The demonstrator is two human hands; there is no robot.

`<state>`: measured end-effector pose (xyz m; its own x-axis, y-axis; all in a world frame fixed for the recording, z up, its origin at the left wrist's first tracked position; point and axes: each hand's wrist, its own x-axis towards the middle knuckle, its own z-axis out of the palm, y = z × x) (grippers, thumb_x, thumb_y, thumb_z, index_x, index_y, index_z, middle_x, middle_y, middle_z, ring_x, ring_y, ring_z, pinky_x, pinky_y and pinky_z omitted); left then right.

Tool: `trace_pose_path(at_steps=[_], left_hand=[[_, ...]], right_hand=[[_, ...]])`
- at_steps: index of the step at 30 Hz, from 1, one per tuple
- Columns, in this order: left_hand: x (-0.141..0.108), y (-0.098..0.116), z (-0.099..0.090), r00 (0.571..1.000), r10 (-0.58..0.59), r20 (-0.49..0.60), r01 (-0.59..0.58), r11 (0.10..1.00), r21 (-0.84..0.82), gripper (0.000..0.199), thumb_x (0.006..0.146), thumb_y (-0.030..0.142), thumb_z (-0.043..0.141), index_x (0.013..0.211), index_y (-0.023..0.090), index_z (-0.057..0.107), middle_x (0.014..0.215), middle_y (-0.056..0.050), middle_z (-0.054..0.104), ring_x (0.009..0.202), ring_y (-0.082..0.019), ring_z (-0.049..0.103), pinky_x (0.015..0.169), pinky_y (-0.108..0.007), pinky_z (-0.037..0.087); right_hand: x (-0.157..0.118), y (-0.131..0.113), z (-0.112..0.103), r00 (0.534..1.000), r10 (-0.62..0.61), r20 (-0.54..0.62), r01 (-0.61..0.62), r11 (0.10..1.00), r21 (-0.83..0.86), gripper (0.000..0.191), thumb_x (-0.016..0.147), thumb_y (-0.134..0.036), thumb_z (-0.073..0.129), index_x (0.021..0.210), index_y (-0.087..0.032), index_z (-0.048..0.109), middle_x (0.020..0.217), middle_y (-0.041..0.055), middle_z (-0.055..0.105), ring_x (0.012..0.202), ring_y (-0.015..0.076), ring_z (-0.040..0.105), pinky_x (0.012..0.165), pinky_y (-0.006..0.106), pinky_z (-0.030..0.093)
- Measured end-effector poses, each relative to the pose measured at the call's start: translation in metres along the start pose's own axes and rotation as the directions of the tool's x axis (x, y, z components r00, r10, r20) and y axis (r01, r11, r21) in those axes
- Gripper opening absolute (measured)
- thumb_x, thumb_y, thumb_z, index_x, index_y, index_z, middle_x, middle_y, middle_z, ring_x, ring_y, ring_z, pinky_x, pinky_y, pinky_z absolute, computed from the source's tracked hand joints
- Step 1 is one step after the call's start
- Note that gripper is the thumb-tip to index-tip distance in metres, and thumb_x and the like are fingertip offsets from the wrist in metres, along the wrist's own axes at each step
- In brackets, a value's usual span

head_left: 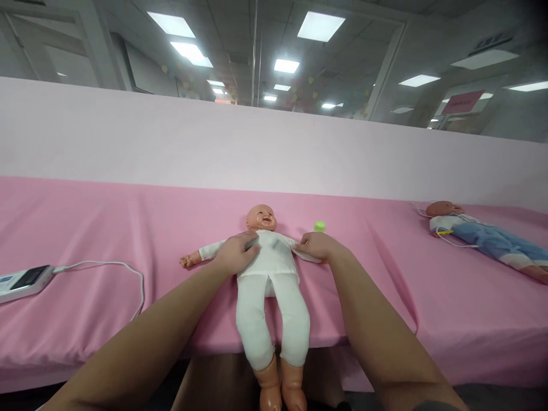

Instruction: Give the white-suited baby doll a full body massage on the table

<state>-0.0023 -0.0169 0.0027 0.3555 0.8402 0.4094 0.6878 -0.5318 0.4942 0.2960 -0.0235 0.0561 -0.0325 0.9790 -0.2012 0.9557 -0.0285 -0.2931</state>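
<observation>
A baby doll [274, 257] in a white top and white trousers lies face up on the pink cloth, its legs reaching over the front edge. My left hand [237, 252] rests on the doll's chest near the shoulder on the left side, thumb and fingers apart. On the other side, my right hand [319, 246] is closed around the doll's white sleeve [302, 253], covering part of that arm. The doll's other arm stretches out to the left, its small hand [190, 260] bare. Just behind my right hand stands a light green object [319, 226], partly hidden.
A white handheld device [25, 282] with a dark screen lies at the left, its white cable [107, 262] running across the cloth [171, 217]. Far right lies a second doll [488, 234] in blue trousers with thin tubing. A pale partition [214, 148] with glass above borders the back.
</observation>
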Motion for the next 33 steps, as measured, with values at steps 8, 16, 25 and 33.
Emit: trace_pose_path(at_steps=[8,16,25,33], left_hand=[[0.002,-0.001,0.001,1.0,0.008,0.014,-0.008,1.0,-0.001,0.053,0.097,0.048,0.052,0.139,0.018,0.067,0.15,-0.01,0.062,0.139,-0.029,0.057,0.121,-0.042,0.04],[0.001,0.0,-0.001,1.0,0.015,0.013,-0.015,1.0,-0.005,0.047,0.097,0.047,0.052,0.132,0.022,0.07,0.145,-0.008,0.066,0.132,-0.03,0.062,0.116,-0.043,0.045],[0.002,-0.001,-0.001,1.0,0.002,0.018,-0.002,1.0,0.013,0.042,0.097,0.046,0.051,0.125,0.024,0.072,0.139,-0.007,0.07,0.128,-0.03,0.065,0.112,-0.041,0.048],[0.0,-0.001,-0.004,1.0,-0.015,0.015,0.015,1.0,0.023,0.042,0.096,0.047,0.052,0.125,0.024,0.072,0.134,-0.007,0.072,0.123,-0.03,0.068,0.107,-0.041,0.05]], right_hand=[[-0.008,0.007,-0.008,0.991,0.12,0.057,-0.112,0.987,-0.118,0.049,0.066,-0.026,0.083,0.113,-0.022,0.073,0.098,0.0103,0.074,0.089,0.03,0.071,0.07,0.035,0.047],[-0.014,0.017,0.0,0.993,0.12,0.01,-0.117,0.983,-0.144,0.041,0.07,-0.027,0.081,0.11,-0.021,0.073,0.094,0.0118,0.074,0.089,0.033,0.07,0.072,0.038,0.047],[-0.028,0.041,0.001,0.987,0.145,-0.073,-0.147,0.989,-0.024,0.02,0.063,-0.022,0.08,0.082,-0.023,0.075,0.087,0.0102,0.075,0.081,0.0307,0.069,0.067,0.037,0.046],[-0.027,0.066,0.0,0.99,-0.003,-0.141,0.077,0.847,0.525,0.028,0.066,-0.035,0.086,0.087,-0.022,0.075,0.086,0.0043,0.07,0.069,0.0159,0.057,0.059,0.028,0.04]])
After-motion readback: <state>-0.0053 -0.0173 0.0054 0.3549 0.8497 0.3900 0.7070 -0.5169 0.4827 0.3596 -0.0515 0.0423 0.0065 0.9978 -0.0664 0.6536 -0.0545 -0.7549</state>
